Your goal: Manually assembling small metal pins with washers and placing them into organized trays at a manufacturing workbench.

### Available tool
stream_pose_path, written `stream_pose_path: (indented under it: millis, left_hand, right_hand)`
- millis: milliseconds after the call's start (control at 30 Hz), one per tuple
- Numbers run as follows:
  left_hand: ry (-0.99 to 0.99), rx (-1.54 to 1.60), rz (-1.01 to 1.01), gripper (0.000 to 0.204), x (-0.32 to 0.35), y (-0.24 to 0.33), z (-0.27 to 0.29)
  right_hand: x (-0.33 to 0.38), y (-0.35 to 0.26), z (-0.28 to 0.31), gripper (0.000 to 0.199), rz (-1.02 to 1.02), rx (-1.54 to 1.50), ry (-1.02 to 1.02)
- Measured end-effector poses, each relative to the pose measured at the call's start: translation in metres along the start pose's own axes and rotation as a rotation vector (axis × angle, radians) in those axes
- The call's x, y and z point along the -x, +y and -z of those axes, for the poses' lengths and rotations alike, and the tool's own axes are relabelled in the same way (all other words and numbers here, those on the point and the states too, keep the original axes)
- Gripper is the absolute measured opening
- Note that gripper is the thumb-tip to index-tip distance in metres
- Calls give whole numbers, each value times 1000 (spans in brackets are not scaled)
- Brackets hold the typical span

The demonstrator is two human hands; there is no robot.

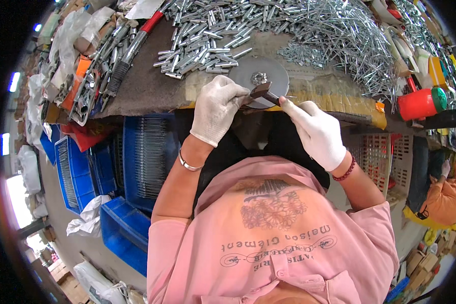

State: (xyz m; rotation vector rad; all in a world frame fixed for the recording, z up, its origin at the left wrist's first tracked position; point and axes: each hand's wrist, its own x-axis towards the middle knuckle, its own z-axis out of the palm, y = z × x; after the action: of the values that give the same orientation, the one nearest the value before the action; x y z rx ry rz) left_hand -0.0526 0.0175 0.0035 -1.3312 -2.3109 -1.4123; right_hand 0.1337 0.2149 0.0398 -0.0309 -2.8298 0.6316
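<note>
My right hand [315,130], in a white knit glove, grips the handle of a small dark hammer [261,90]. The hammer's head lies over the near part of a round grey disc [276,72] at the bench edge. My left hand [215,107], gloved the same way, is pinched closed beside the hammer head. Whatever sits between its fingertips is too small and hidden to make out. A little heap of shiny metal bits [259,77] rests on the disc, just beyond the hammer.
Short metal tubes [207,50] and long thin metal pins [339,38] are piled across the bench. Tools [124,58] lie at left, a red and green roll [421,104] at right. Blue bins [121,230] stand lower left. Another person [443,200] is at far right.
</note>
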Motion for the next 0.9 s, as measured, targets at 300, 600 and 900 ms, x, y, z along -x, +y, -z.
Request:
stream_pose_path:
  millis: [300,600,900]
  left_hand:
    - [-76,139,97,16,4,-8,3]
    - [92,-42,-22,27,12,0,-4]
    - [-27,588,857,62,43,36,-11]
  right_hand:
    - [-43,13,-1,33,18,115,161]
    - [-22,-15,-29,17,-160,-217,-86]
    - [-14,-29,-46,19,-416,-768,-296]
